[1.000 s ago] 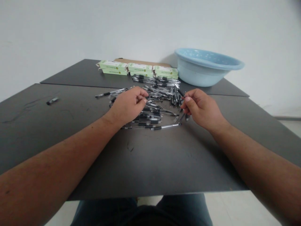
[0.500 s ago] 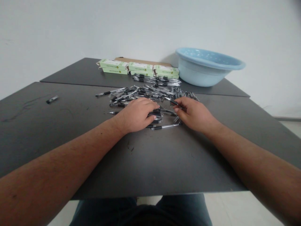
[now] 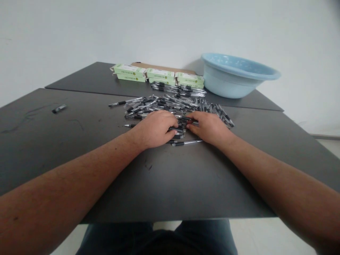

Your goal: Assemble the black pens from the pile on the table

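A loose heap of clear pens with black grips [image 3: 170, 102] lies across the middle of the table. My left hand [image 3: 156, 129] curls over several pens at the near side of the heap, thumb toward me, the pen ends showing at its fingertips. Close on its right, my right hand [image 3: 209, 127] is closed, with a pen [image 3: 183, 118] between thumb and fingers pointing toward the left hand. A single pen [image 3: 187, 142] lies on the table just in front of both hands.
Light green boxes [image 3: 130, 77] stand stacked at the back, with neat pen bundles [image 3: 191, 92] before them. A blue basin [image 3: 231, 85] is at the back right. One short clear-and-black piece [image 3: 58, 108] lies at far left. A seam crosses the dark table [image 3: 170, 184].
My right hand has moved left with the pen, closing in on my left hand and uncovering pens on the heap's right side. My left hand stays nearly in place.
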A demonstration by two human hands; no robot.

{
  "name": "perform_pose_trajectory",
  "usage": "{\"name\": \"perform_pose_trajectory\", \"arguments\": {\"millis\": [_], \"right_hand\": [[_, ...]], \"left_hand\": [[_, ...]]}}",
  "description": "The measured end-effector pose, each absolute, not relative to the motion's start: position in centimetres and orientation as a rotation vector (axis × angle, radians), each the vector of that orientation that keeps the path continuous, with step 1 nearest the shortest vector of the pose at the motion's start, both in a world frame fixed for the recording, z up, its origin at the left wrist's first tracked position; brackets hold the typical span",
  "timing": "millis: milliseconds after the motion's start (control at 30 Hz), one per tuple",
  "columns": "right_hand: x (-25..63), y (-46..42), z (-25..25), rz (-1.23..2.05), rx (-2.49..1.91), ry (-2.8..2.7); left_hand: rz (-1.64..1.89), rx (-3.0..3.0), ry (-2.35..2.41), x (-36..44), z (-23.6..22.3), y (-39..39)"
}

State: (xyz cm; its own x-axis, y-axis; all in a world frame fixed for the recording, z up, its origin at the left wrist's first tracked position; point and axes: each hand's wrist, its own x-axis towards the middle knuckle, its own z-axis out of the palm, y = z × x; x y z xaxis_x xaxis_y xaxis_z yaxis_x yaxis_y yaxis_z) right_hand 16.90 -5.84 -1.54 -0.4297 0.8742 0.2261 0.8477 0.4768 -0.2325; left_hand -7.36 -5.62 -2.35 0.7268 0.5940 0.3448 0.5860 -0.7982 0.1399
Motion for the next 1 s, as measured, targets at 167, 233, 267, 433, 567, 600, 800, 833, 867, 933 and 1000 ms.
{"name": "perform_pose_trajectory", "arguments": {"millis": [167, 233, 267, 433, 567, 600, 800, 833, 867, 933, 1000], "right_hand": [[17.26, -5.49, -1.45, 0.162, -1.493, -2.412], [17.33, -5.47, -1.35, 0.168, -1.492, -2.437], [17.37, -5.48, -1.31, 0.172, -1.488, -2.445], [17.60, -5.47, -1.33, 0.213, -1.491, -2.438], [17.65, -5.55, -1.32, 0.258, -1.474, -2.415], [17.64, -5.60, -1.30, 0.261, -1.470, -2.408], [17.52, -5.88, -1.13, 0.214, -1.487, -2.374], [17.52, -5.88, -1.12, 0.207, -1.492, -2.378], [17.54, -5.88, -1.12, 0.203, -1.497, -2.383], [17.61, -5.85, -1.14, 0.199, -1.503, -2.396], [17.72, -5.82, -1.18, 0.200, -1.506, -2.407]], "left_hand": [[0.583, 2.876, 0.988, -7.36, -2.43, -5.63], [0.589, 2.869, 0.987, -7.35, -2.44, -5.62], [0.593, 2.866, 0.987, -7.34, -2.44, -5.61], [0.589, 2.857, 0.992, -7.37, -2.46, -5.56], [0.586, 2.860, 0.990, -7.42, -2.46, -5.58], [0.584, 2.859, 0.989, -7.42, -2.46, -5.59], [0.600, 2.826, 0.994, -7.44, -2.47, -5.64], [0.598, 2.825, 0.993, -7.44, -2.47, -5.64], [0.595, 2.826, 0.990, -7.45, -2.48, -5.64], [0.588, 2.831, 0.991, -7.47, -2.49, -5.63], [0.579, 2.835, 0.996, -7.49, -2.51, -5.63]]}}
